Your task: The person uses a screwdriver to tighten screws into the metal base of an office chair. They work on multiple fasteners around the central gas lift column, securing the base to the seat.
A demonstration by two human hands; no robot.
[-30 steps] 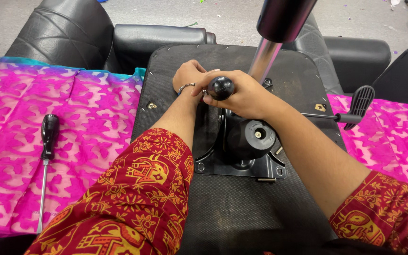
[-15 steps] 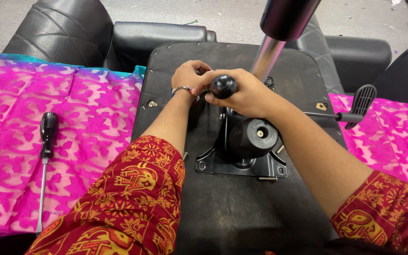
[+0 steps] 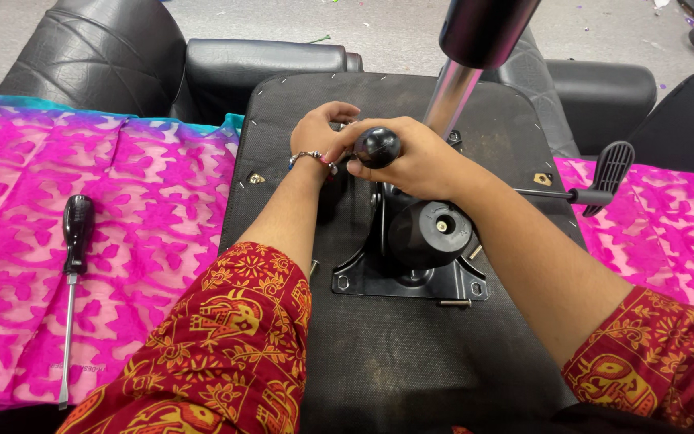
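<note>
A grey floor shows past a black office chair laid upside down, its seat underside [image 3: 411, 354] facing up, with pink patterned cloth [image 3: 146, 241] spread on both sides. On the cloth to the left, well apart from the hands, lies a spare screwdriver [image 3: 70, 281] with a black handle.

At the middle of the seat is the black metal plate [image 3: 407, 281] of the chair mechanism, with the chrome column [image 3: 453, 96] rising from it and a lever [image 3: 596, 189] reaching out to the right.

The right hand [image 3: 415, 161] is closed around a tool with a round black knob [image 3: 377, 147]; the shaft is hidden, but it looks like a screwdriver working at the far edge of the plate. The left hand [image 3: 323, 133], a bracelet at its wrist, is curled just beside it, touching or steadying something there; whether it holds anything cannot be told.

To do this well, the tool should probably stay in line with the fastener, with firm pressure through the palm on the knob, while the left fingers keep the tip seated so that it does not slip.

Both forearms reach forward from red printed sleeves [image 3: 226, 354] and meet near the column, the right wrist bent inward over the plate.
</note>
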